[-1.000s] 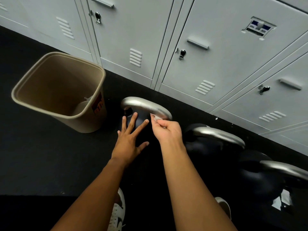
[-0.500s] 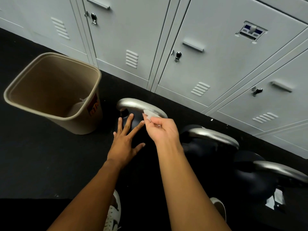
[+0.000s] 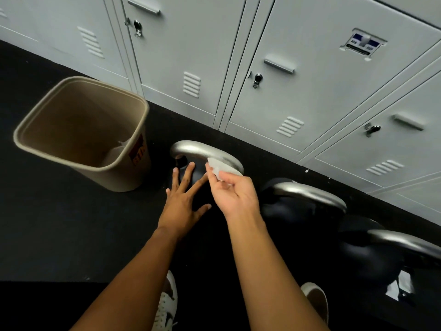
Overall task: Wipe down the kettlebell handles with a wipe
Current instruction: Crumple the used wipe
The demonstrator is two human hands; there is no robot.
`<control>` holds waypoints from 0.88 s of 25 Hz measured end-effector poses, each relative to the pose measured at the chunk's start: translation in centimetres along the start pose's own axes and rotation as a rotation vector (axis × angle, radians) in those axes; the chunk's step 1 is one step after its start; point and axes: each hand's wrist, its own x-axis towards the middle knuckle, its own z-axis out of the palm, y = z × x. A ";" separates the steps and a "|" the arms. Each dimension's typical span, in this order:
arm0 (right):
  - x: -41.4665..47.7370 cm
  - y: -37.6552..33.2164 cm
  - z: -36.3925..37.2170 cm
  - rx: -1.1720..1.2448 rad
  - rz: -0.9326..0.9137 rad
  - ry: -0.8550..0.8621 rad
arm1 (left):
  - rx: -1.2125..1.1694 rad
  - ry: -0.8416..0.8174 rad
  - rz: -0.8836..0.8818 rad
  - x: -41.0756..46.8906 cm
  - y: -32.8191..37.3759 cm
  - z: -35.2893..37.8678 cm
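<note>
Three black kettlebells with silver handles stand in a row on the dark floor. The left handle [image 3: 200,150] is the nearest to my hands; the middle handle [image 3: 310,193] and the right handle [image 3: 405,242] lie further right. My right hand [image 3: 232,191] pinches a small white wipe [image 3: 218,167] against the right part of the left handle. My left hand [image 3: 182,200] rests flat with spread fingers on that kettlebell's black body, just below its handle.
A tan waste bin [image 3: 47,113] with a used wipe inside stands on the floor to the left. Grey lockers [image 3: 298,91] run along the back. My white shoes [image 3: 167,304] show at the bottom edge.
My right hand has slid the wipe leftward along the left handle and turned palm up. My left hand has stayed on the kettlebell body.
</note>
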 end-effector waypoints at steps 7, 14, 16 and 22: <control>-2.1 -3.3 -1.2 -0.617 0.059 0.051 | 0.085 -0.068 -0.093 0.1 2.3 -1.5; -7.1 -12.6 2.6 -1.078 -0.329 -0.082 | 0.104 -0.342 -0.062 2.1 14.3 -10.7; -9.7 -15.6 4.9 -1.118 -0.449 -0.106 | -0.033 -0.218 0.019 2.8 19.6 -14.8; -18.7 -22.8 11.5 -1.203 -0.779 -0.209 | -0.735 -0.052 0.332 2.3 34.1 -24.9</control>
